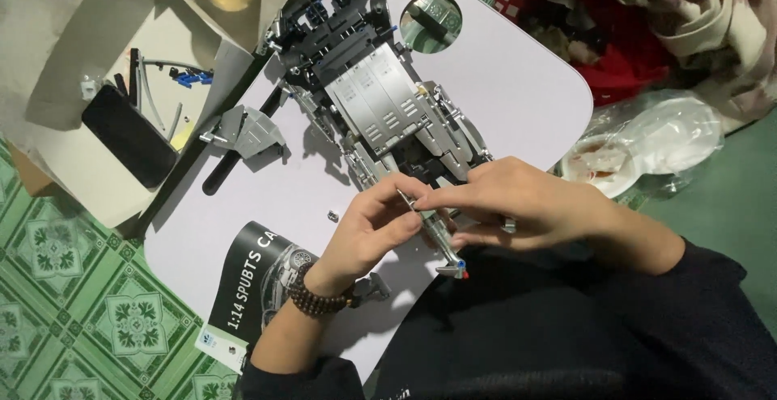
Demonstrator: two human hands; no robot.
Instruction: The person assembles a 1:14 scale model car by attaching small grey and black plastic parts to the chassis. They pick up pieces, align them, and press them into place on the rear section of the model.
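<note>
At the near edge of the white lap table [518, 84], left hand [368, 226] and right hand [518, 202] both pinch a thin grey strut piece [437, 234] between fingertips; strut angles down-right, just below the grey brick-built car model [380, 100].
</note>
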